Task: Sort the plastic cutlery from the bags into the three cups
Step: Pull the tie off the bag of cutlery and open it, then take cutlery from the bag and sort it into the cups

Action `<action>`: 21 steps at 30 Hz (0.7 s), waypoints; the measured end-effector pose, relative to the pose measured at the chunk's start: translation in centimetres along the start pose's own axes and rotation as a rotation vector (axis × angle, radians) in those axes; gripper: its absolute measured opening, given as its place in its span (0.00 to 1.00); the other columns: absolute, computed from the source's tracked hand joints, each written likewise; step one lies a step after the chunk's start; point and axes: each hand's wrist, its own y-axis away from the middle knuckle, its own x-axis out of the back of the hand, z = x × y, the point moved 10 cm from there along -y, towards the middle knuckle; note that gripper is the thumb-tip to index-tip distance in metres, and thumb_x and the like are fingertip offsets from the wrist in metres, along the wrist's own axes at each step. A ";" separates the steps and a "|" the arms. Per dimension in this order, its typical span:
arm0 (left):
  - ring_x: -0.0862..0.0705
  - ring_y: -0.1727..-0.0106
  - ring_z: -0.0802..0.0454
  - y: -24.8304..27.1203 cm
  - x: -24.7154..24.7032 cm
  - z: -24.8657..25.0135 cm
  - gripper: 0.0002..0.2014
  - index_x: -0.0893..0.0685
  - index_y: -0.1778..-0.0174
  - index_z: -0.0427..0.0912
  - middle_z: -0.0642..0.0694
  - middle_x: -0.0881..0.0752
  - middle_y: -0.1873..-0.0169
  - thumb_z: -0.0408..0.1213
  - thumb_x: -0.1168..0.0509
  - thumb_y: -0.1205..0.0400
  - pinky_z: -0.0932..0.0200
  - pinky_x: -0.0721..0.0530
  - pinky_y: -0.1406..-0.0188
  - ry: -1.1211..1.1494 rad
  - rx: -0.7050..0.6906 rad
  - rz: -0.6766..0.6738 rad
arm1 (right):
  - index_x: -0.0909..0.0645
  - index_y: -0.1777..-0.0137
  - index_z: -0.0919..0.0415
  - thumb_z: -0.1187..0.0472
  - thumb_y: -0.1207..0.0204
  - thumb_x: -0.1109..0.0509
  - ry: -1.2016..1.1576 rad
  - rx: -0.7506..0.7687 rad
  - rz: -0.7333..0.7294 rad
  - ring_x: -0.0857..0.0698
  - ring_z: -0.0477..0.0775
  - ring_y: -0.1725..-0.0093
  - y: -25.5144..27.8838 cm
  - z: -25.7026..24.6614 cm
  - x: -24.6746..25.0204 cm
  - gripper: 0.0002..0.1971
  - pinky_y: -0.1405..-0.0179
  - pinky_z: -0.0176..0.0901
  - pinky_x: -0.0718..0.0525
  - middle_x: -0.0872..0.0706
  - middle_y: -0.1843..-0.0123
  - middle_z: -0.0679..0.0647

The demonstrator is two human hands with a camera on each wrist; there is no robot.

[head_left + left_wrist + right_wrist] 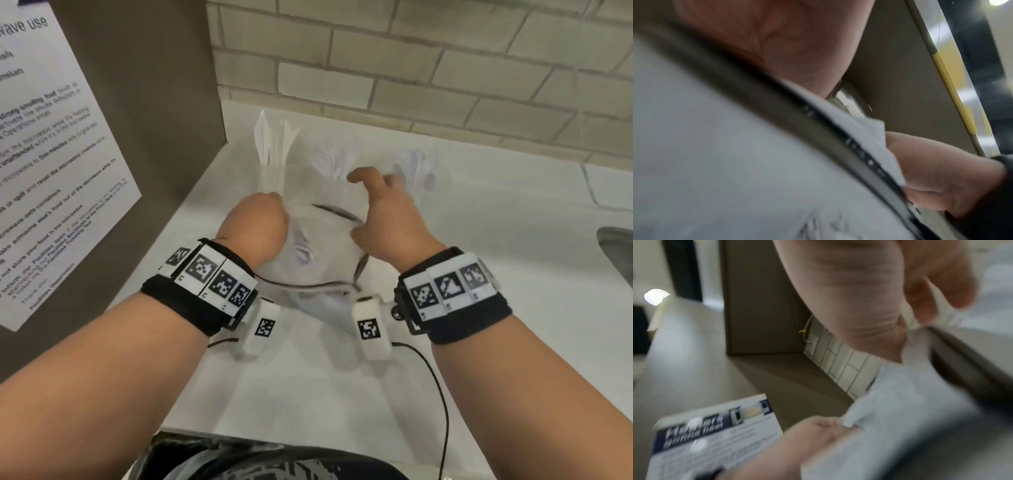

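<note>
Cups behind bag (on counter)

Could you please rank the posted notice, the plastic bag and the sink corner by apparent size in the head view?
1. Posted notice, though nearness inflates it.
2. Plastic bag.
3. Sink corner, mostly cut off.

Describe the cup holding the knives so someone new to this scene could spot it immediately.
Start at the brown cabinet side with the printed notice, where it meets the tiled wall. The knife cup is the clear cup nearest it, leftmost of three on the white counter. Its long, flat white blades stand tallest; the other cups hold shorter, rounder-headed cutlery.
</note>
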 end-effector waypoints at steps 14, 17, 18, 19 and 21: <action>0.30 0.85 0.51 5.9 -6.5 -4.0 0.07 0.26 0.71 0.43 0.47 0.23 0.80 0.34 0.40 0.27 0.69 0.30 0.82 1.358 0.884 -0.252 | 0.23 0.42 0.56 0.76 0.25 0.45 -0.860 -0.584 -0.041 0.21 0.55 0.63 2.4 6.5 -5.1 0.20 0.67 0.44 0.25 0.21 0.56 0.57; 0.19 0.66 0.43 5.4 -6.3 -4.3 0.05 0.21 0.64 0.44 0.42 0.18 0.66 0.40 0.36 0.32 0.51 0.18 0.57 1.360 0.844 -0.258 | 0.19 0.51 0.55 0.78 0.33 0.44 -1.037 -0.600 -0.033 0.21 0.56 0.62 2.2 6.7 -5.0 0.21 0.70 0.39 0.25 0.20 0.58 0.56; 0.18 0.60 0.42 4.9 -5.8 -4.2 0.07 0.20 0.58 0.43 0.40 0.17 0.58 0.40 0.37 0.30 0.48 0.18 0.51 1.349 0.795 -0.228 | 0.20 0.48 0.54 0.78 0.33 0.42 -1.005 -0.563 -0.076 0.21 0.55 0.62 2.2 6.3 -5.2 0.21 0.71 0.38 0.24 0.20 0.58 0.55; 0.18 0.56 0.42 4.1 -5.0 -4.2 0.09 0.21 0.52 0.44 0.38 0.17 0.50 0.39 0.38 0.27 0.48 0.19 0.49 1.277 0.704 -0.170 | 0.21 0.45 0.53 0.77 0.32 0.41 -0.949 -0.527 -0.126 0.20 0.55 0.62 2.2 5.8 -5.5 0.22 0.72 0.38 0.24 0.20 0.57 0.54; 0.22 0.46 0.48 2.9 -1.8 -3.4 0.13 0.26 0.43 0.53 0.42 0.27 0.37 0.39 0.37 0.22 0.54 0.24 0.41 0.946 0.407 -0.004 | 0.27 0.45 0.52 0.76 0.29 0.40 -0.887 -0.493 -0.187 0.20 0.56 0.62 2.6 5.4 -6.2 0.20 0.73 0.39 0.23 0.21 0.55 0.55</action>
